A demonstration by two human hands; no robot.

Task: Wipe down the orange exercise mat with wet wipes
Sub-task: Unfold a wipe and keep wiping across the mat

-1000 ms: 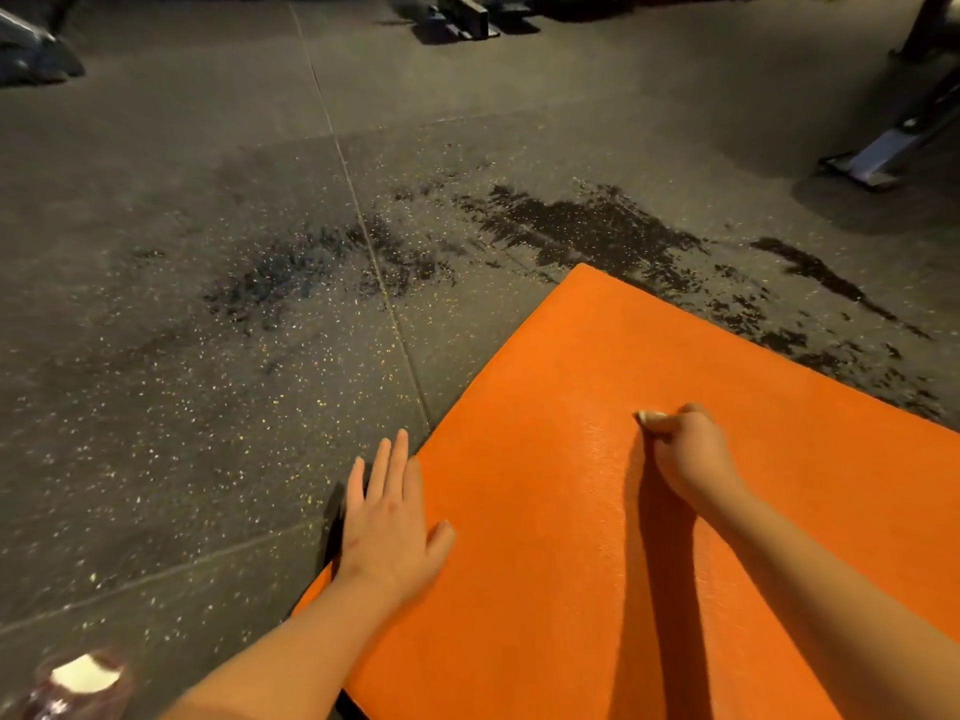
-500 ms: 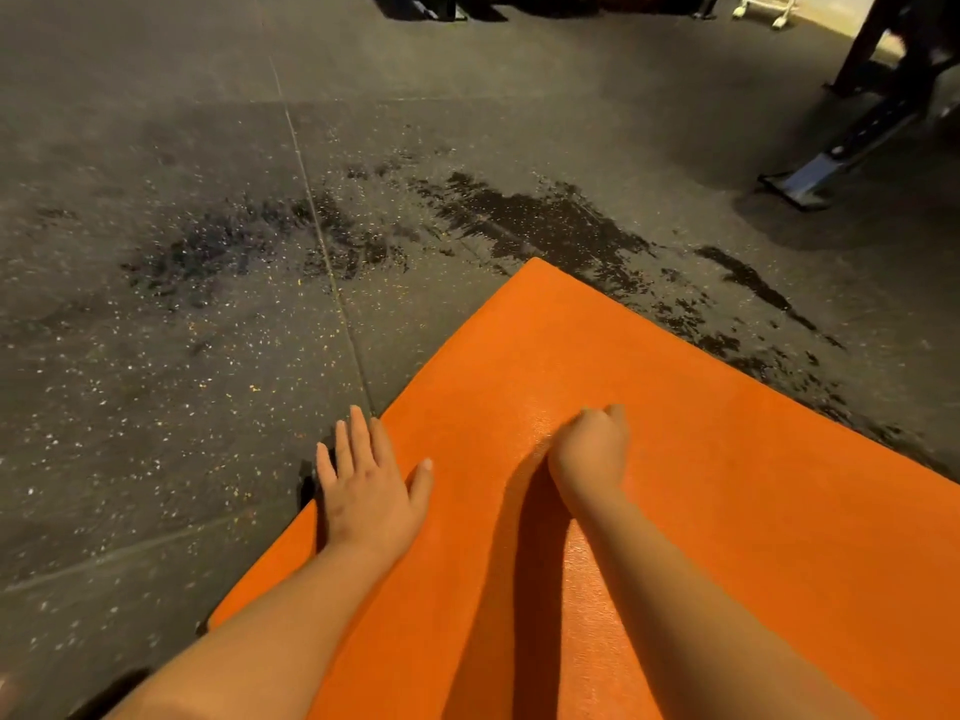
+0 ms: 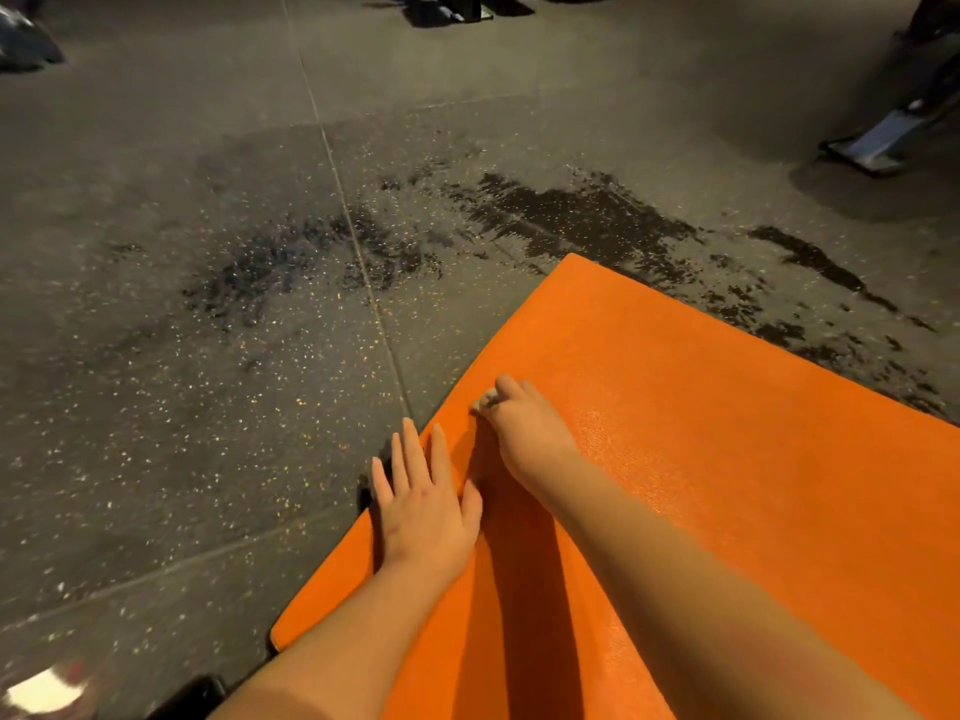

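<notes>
The orange exercise mat (image 3: 701, 459) lies on the dark speckled floor and fills the lower right of the head view. My left hand (image 3: 421, 506) lies flat with straight fingers on the mat's left edge, fingertips reaching over onto the floor. My right hand (image 3: 524, 428) is curled round a small crumpled wet wipe (image 3: 485, 400), pressing it on the mat close to the left edge, just above my left hand. Only a bit of the wipe shows past the fingers. A glossy wet patch shines on the mat right of my right hand.
Dark wet streaks (image 3: 587, 220) stain the floor beyond the mat's far corner. A metal equipment foot (image 3: 878, 142) stands at the far right, more gear (image 3: 447, 7) at the top edge. A shiny container (image 3: 41, 691) and a dark object (image 3: 192, 696) sit at bottom left.
My right hand has slid the wipe leftward across the mat, from the middle to the left edge beside my left hand. My left hand has stayed flat on the edge.
</notes>
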